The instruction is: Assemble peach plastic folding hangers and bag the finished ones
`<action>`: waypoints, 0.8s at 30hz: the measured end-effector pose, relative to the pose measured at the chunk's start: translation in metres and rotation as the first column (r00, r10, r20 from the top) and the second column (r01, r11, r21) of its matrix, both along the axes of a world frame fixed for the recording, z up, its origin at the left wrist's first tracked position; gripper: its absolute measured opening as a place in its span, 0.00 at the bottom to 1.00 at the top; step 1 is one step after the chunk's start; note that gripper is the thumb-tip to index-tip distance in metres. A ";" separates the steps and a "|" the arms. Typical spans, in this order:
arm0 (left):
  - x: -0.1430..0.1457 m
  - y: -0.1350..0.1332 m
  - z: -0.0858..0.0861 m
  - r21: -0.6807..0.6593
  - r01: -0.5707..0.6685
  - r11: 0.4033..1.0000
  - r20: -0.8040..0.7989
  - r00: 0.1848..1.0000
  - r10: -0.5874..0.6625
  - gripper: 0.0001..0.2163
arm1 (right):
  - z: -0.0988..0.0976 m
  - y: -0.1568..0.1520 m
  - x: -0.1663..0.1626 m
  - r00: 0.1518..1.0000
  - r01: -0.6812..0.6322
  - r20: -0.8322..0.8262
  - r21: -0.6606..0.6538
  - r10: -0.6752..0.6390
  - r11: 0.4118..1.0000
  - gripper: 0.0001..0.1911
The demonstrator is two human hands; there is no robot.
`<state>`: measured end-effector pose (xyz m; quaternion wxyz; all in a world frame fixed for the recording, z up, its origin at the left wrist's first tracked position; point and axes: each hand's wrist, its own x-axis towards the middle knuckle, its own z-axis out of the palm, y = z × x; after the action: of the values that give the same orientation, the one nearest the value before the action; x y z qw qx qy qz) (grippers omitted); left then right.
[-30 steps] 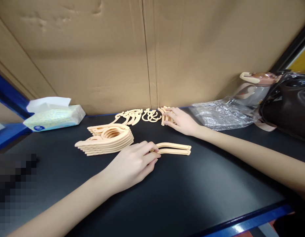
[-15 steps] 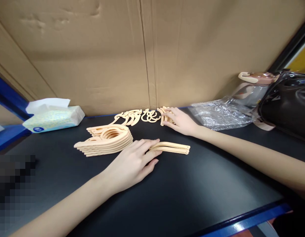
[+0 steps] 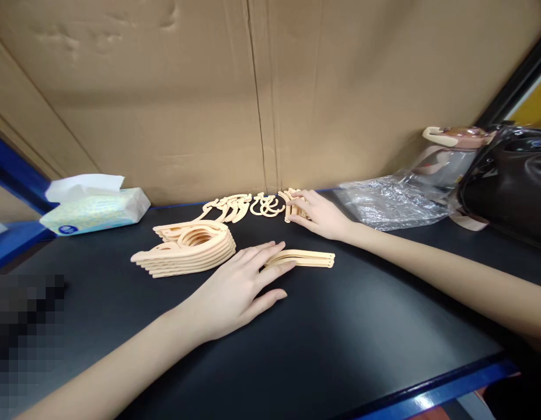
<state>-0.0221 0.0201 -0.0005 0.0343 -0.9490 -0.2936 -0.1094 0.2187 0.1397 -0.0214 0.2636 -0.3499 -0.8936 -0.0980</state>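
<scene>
My left hand (image 3: 241, 286) lies palm down over a pair of long, curved beige plastic strips (image 3: 314, 258). Its fingers are stretched and spread, with fingertips touching the strips' left part, which they partly hide. At the back, my right hand (image 3: 323, 216) rests with fingers apart on a row of short beige plastic bars (image 3: 288, 211), covering some of them. Left of my left hand stands a neat stack of beige hanger-shaped plastic pieces (image 3: 187, 251). Small beige hooks (image 3: 266, 205) and curved beige arms (image 3: 235, 207) lie in groups along the back.
A tissue pack (image 3: 95, 210) sits at the back left. On the right are crumpled clear plastic wrap (image 3: 393, 204), a clear bottle (image 3: 445, 163) and a black bag (image 3: 510, 186). Cardboard (image 3: 187, 105) walls off the back of the black table (image 3: 323, 350).
The two strips have come closer together and shifted slightly left. My left fingers have straightened and the thumb has moved outward. My right hand has stayed in place.
</scene>
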 end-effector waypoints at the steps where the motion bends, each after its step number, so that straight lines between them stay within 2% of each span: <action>1: 0.000 0.000 0.000 -0.007 -0.002 1.000 -0.006 1.000 0.002 0.19 | 0.000 0.000 0.000 1.000 0.000 -0.001 0.004 0.000 1.000 0.20; 8: 0.002 0.000 0.001 -0.019 -0.007 1.000 0.016 1.000 0.007 0.16 | 0.001 -0.001 0.000 1.000 -0.016 0.013 0.019 0.016 1.000 0.20; 17: 0.002 0.000 -0.002 0.026 -0.075 0.997 0.031 0.997 0.074 0.17 | 0.009 -0.003 -0.004 0.988 -0.090 0.130 0.080 0.080 0.993 0.16; 24: 0.002 0.002 -0.002 0.054 -0.075 0.996 0.021 0.997 0.074 0.18 | 0.018 0.016 -0.024 0.986 0.021 0.162 0.046 -0.028 0.999 0.13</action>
<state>-0.0197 0.0217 -0.0026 0.0617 -0.9350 -0.3261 -0.1249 0.1952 0.1556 -0.0033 0.1965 -0.3457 -0.9054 -0.1490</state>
